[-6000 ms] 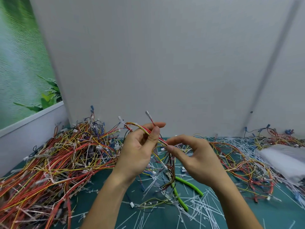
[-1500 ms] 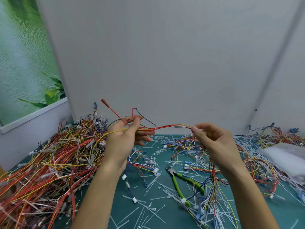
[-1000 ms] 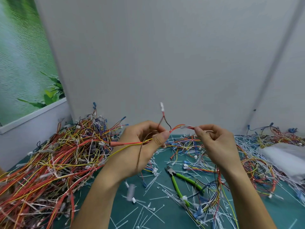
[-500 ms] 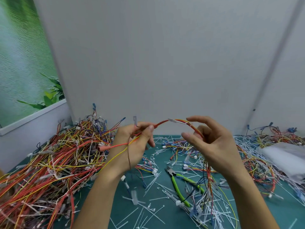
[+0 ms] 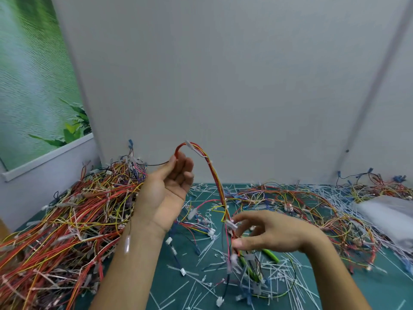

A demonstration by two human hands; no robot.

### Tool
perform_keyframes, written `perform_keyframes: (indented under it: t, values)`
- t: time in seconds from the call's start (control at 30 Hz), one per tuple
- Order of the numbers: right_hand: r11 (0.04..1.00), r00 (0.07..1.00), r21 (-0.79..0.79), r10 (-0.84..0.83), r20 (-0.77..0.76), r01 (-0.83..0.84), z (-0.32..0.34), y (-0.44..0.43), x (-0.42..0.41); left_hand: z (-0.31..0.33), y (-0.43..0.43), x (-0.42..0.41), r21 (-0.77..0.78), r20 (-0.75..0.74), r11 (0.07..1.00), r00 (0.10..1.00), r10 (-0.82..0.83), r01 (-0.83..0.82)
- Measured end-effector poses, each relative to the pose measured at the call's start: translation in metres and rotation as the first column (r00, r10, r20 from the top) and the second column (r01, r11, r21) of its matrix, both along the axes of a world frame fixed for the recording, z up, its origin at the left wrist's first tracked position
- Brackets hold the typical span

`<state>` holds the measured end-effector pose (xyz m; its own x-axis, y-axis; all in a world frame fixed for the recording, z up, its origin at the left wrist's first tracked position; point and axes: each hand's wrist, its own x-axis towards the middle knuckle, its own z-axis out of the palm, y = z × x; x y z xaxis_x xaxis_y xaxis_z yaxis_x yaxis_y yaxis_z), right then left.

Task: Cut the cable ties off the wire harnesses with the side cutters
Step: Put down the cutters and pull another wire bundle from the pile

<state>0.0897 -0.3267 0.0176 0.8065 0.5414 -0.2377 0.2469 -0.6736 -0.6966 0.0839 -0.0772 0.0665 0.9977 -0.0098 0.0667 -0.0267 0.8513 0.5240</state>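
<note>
Above teal mat (image 5: pixel 371 289), left hand (image 5: pixel 169 189) and right hand (image 5: pixel 268 236) pinch arched thin-wired harness (image 5: pixel 215 173).

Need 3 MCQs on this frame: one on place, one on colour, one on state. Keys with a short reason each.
1. Where do the side cutters lie relative to the right hand?
A) gripped in it
B) on the mat below it
C) above it

2. What colour are the cutter handles?
A) green
B) red
C) black

3. What is the left hand doing?
A) lying flat on the mat
B) empty, fingers straight
C) raised, gripping the harness

Key:
1 B: the handles show on the mat under the fingers.
2 A: both handles are plainly green.
3 C: thumb and fingers close on the harness near its top bend.
</note>
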Motion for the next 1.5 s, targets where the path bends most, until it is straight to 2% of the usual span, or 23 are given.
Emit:
perform_keyframes:
  t: [0.1, 0.23, 0.3, 0.4, 0.47, 0.5, 0.53, 0.6, 0.67, 0.8, 0.93, 1.0, 1.23, 1.3, 1.4, 1.5]
  values:
    - [0.994, 0.995, -0.063, 0.09, -0.034, -0.092, -0.001, 0.01, -0.003, -0.001, -0.003, 0.0, -0.104, -0.035, 0.994, 0.998, -0.045, 0.041]
    - [0.993, 0.985, -0.068, 0.109, 0.135, -0.1, -0.009, 0.027, -0.003, -0.003, -0.008, -0.001, -0.173, -0.01, 0.982, 0.997, -0.076, 0.073]
    - [0.997, 0.975, 0.017, 0.075, 0.208, -0.08, -0.008, 0.027, -0.004, -0.004, -0.009, 0.0, -0.189, 0.007, 0.98, 0.998, -0.06, 0.06]
    - [0.957, 0.97, 0.29, -0.089, 0.225, 0.021, -0.001, 0.018, -0.004, -0.007, -0.004, 0.005, -0.206, -0.047, 0.978, 0.999, 0.027, -0.036]
    - [0.836, 0.947, 0.526, -0.277, 0.163, 0.154, 0.006, 0.009, -0.001, -0.011, 0.002, 0.01, -0.145, -0.075, 0.983, 0.992, 0.106, -0.116]
    - [0.735, 0.934, 0.641, -0.348, 0.077, 0.221, 0.01, 0.005, -0.001, -0.013, 0.005, 0.012, -0.101, -0.082, 0.984, 0.987, 0.14, -0.148]
    - [0.609, 0.931, 0.744, -0.363, -0.046, 0.274, 0.014, 0.002, 0.0, -0.015, 0.007, 0.014, -0.059, -0.087, 0.984, 0.983, 0.162, -0.167]
    - [0.384, 0.936, 0.864, -0.261, -0.237, 0.326, 0.018, -0.003, 0.001, -0.019, 0.008, 0.017, -0.001, -0.095, 0.987, 0.982, 0.161, -0.162]
    - [0.293, 0.942, 0.899, -0.184, -0.282, 0.326, 0.018, -0.005, 0.002, -0.023, 0.006, 0.019, 0.029, -0.114, 0.991, 0.985, 0.131, -0.128]
    - [0.131, 0.92, 0.919, -0.182, -0.346, 0.371, 0.019, -0.001, 0.006, -0.027, -0.001, 0.021, 0.08, -0.121, 0.995, 0.99, 0.076, -0.067]
    - [-0.038, 0.935, 0.94, -0.095, -0.341, 0.339, 0.017, -0.004, 0.009, -0.027, -0.001, 0.021, 0.164, -0.075, 0.984, 0.994, 0.075, -0.062]
    - [-0.05, 0.943, 0.945, -0.062, -0.326, 0.323, 0.015, -0.005, 0.009, -0.025, -0.001, 0.019, 0.22, -0.04, 0.974, 0.997, 0.061, -0.05]
    - [0.007, 0.964, 0.967, -0.079, -0.254, 0.256, 0.012, -0.007, 0.011, -0.023, -0.005, 0.012, 0.446, 0.133, 0.892, 0.991, 0.006, -0.065]
    - [-0.001, 0.965, 0.969, -0.091, -0.244, 0.245, 0.013, -0.005, 0.011, -0.025, -0.007, 0.012, 0.543, 0.207, 0.833, 0.978, -0.013, -0.104]
    - [-0.025, 0.962, 0.969, -0.118, -0.248, 0.246, 0.014, 0.001, 0.009, -0.028, -0.013, 0.01, 0.696, 0.303, 0.695, 0.951, -0.054, -0.182]
    - [-0.022, 0.958, 0.965, -0.119, -0.263, 0.262, 0.015, 0.007, 0.006, -0.03, -0.019, 0.007, 0.738, 0.36, 0.641, 0.927, -0.111, -0.21]
